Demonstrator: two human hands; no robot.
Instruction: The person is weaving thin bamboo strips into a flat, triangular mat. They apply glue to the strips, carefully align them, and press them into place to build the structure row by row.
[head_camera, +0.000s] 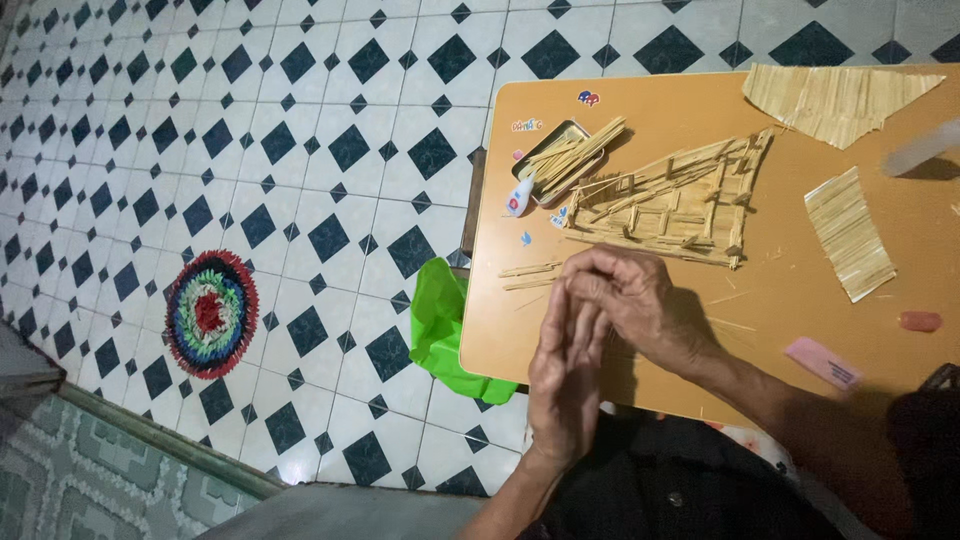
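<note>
Both hands are held together above the near edge of the orange surface (700, 120). The left hand (565, 375) is laid flat, fingers extended, against the right hand (630, 300), whose fingers are curled over the left fingertips. Whether a thin stick is pinched in either grip cannot be told. A few loose sticks (530, 275) are seen just beside the fingertips, and the stick-built frame (675, 200) lies just beyond them. A metal tin of sticks (565, 160) and a small glue tube (520, 193) are placed further out; flat stick panels (850, 235) lie to the side. For the handling to go well, a single stick would best be kept steady between the fingertips and clear of the frame.
</note>
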